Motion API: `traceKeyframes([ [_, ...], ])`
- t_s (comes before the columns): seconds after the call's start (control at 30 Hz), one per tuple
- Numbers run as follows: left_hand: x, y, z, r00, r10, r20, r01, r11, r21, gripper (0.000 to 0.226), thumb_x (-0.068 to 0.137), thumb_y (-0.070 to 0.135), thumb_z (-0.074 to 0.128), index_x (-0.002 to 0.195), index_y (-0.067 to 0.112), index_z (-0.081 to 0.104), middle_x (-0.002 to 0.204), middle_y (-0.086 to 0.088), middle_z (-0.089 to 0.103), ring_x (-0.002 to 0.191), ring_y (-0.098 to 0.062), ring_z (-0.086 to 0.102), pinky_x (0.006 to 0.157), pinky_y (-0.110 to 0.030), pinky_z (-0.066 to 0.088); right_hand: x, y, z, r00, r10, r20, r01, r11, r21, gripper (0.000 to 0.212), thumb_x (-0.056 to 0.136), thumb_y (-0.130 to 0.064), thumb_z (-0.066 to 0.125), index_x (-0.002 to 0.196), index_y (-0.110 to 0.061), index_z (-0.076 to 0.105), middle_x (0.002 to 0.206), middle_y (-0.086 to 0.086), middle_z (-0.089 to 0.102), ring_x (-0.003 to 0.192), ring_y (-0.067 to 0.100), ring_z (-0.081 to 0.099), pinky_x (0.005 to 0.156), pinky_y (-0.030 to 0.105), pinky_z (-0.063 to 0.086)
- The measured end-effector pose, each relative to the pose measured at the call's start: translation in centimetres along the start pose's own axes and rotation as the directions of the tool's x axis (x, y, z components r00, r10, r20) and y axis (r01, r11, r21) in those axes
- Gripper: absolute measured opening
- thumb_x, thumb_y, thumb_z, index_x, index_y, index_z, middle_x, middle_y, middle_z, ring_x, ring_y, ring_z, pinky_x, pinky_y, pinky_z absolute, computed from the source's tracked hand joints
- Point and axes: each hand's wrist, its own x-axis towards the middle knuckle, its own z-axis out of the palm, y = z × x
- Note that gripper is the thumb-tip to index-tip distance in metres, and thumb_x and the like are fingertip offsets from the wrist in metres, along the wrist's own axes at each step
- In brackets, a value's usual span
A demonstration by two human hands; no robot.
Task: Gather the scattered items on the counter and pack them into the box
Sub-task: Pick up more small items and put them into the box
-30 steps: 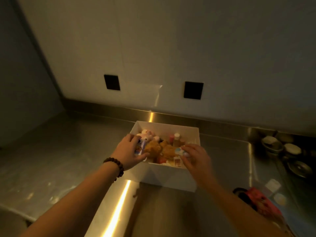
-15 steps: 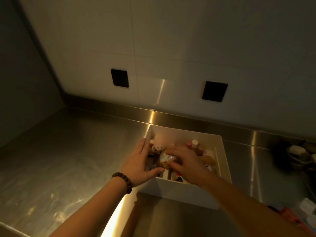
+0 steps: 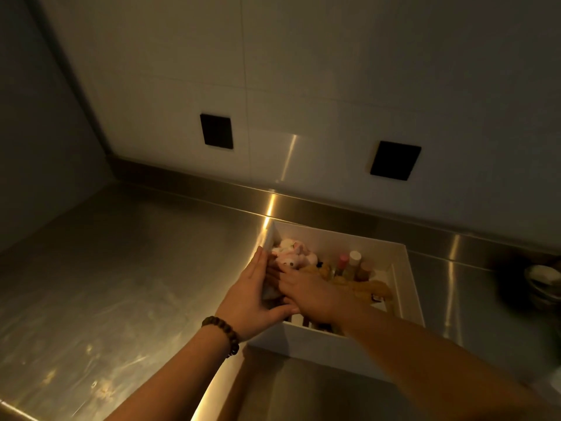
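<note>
A white box stands on the steel counter near the back wall. Inside lie a pink plush toy, tan plush toys and small bottles standing upright. My left hand grips the box's left wall, thumb inside and fingers flat along the outside. My right hand reaches into the box's left part, palm down, fingertips beside the pink plush. What lies under it is hidden.
The steel counter stretches left and forward. Two black wall plates sit above the backsplash. Bowls and dishes stand at the far right edge of view.
My right hand has pushed deeper into the box toward its left wall. The left hand stays on that wall. The view has shifted, so the box sits further right.
</note>
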Motion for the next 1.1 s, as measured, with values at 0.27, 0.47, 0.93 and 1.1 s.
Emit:
traceKeyframes([
  [0.27, 0.0, -0.1, 0.2, 0.999, -0.036, -0.028, 0.038, 0.996, 0.077, 0.125, 0.051, 0.090, 0.051, 0.148, 0.034, -0.005, 0.154, 0.015, 0.007, 0.130, 0.000, 0.019, 0.101, -0.017, 0.022, -3.1, 0.9, -0.7, 0.992, 0.114, -0.048, -0.111, 0.992, 0.057, 0.062, 0.098, -0.041, 0.035, 0.148, -0.032, 0.001, 0.157, -0.006, -0.013, 0.141, 0.013, -0.020, 0.115, 0.038, -0.008],
  [0.47, -0.3, 1.0, 0.0, 0.997, -0.002, -0.074, 0.029, 0.928, 0.371, 0.110, 0.064, 0.089, 0.027, 0.149, 0.021, 0.010, 0.157, -0.002, 0.010, 0.143, -0.018, 0.005, 0.113, -0.034, 0.004, -10.0, 1.9, -1.7, 0.938, 0.265, -0.221, -0.247, 0.963, 0.109, 0.065, 0.095, -0.051, 0.035, 0.142, -0.045, -0.010, 0.158, -0.008, -0.003, 0.139, 0.006, -0.015, 0.116, 0.041, -0.001],
  [0.93, -6.6, 21.1, 18.0, 0.931, 0.364, 0.044, -0.364, 0.907, 0.210, 0.080, 0.084, 0.060, 0.048, 0.148, 0.021, 0.018, 0.156, -0.002, 0.009, 0.143, -0.014, 0.003, 0.115, -0.031, 0.009, -36.4, 3.1, -0.9, 0.725, 0.558, -0.404, -0.467, 0.829, 0.306, 0.056, 0.095, -0.036, 0.049, 0.146, -0.024, 0.027, 0.157, 0.001, 0.008, 0.144, 0.012, -0.002, 0.118, 0.035, 0.002],
  [1.1, -8.8, 23.7, 25.4, 0.929, 0.304, 0.208, -0.336, 0.932, 0.135, 0.082, 0.083, 0.062, 0.051, 0.148, 0.029, 0.012, 0.157, 0.003, 0.002, 0.142, -0.012, -0.001, 0.114, -0.030, 0.008, -47.6, 4.0, 2.3, 0.513, 0.784, -0.349, -0.674, 0.620, 0.402, 0.060, 0.091, -0.050, 0.046, 0.145, -0.033, 0.026, 0.158, -0.002, 0.012, 0.145, 0.014, 0.007, 0.116, 0.035, 0.013],
])
